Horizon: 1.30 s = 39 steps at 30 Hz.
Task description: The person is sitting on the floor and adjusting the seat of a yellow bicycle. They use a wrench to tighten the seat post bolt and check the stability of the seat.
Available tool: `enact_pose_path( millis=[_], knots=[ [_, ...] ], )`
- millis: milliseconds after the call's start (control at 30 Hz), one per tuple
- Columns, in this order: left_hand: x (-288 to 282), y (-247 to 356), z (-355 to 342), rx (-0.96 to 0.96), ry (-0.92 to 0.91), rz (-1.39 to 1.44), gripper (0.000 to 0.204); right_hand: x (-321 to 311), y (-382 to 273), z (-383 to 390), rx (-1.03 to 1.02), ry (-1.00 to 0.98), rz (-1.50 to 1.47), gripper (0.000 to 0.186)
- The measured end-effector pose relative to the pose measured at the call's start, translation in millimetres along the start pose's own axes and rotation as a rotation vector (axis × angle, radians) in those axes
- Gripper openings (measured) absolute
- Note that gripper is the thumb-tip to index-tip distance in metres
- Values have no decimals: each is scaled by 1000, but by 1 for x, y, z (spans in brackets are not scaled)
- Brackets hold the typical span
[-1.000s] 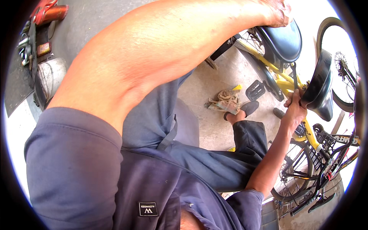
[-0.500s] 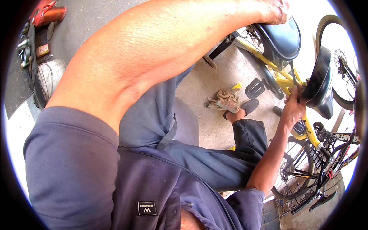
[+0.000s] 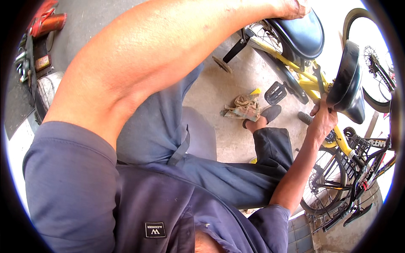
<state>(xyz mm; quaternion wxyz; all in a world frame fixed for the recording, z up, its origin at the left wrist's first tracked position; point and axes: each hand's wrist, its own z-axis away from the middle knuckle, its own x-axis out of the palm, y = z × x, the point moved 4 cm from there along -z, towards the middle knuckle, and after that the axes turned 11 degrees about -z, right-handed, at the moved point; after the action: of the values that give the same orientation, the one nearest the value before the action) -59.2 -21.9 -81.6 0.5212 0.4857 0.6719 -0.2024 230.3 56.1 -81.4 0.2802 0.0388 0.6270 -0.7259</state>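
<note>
Seemingly, work with a dark wrench [image 3: 321,80] at the yellow frame [image 3: 309,85] is in hand; the next move would call for a well-seated, steady wrench. The right hand [image 3: 325,118] grips it between saddle [image 3: 348,78] and rear seat [image 3: 301,36], long axis pointing away, slightly left; the left hand [image 3: 297,8] touches that seat, grip unclear.

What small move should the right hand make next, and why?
I'd probably have the right hand shift its fingers slightly to check the seating of the slim, dark metal wrench: the wrench's upper end shows, but its lower end is hidden in the grip beside the glossy black saddle.
</note>
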Motion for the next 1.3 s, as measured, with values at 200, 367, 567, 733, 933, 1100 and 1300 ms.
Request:
enact_pose_path(
  millis=[200, 367, 567, 733, 933, 1100, 1300],
  knots=[
    [-1, -2, 1, -2, 24, -11, 33, 3, -4, -4, 48, -25, -67, 17],
    [6, 5, 2, 13, -7, -22, 33, -9, 8, -7, 101, -7, -145, 19],
    [-2, 1, 3, 24, 17, -41, 32, 5, -1, -2, 130, -26, -83, 22],
    [-4, 2, 0, 38, -43, -70, 33, 9, 3, -5, 141, -29, -69, 23],
    [-4, 0, 1, 38, -42, -76, 33, 25, 2, 13, 84, -144, -32, 24],
    [-1, 4, 1, 69, -73, -85, 32, 22, 5, 14, 210, -154, 80, 27],
    [-7, -1, 0, 43, -28, -78, 31, 32, 10, 15, 267, -346, 120, 31]
  ],
)
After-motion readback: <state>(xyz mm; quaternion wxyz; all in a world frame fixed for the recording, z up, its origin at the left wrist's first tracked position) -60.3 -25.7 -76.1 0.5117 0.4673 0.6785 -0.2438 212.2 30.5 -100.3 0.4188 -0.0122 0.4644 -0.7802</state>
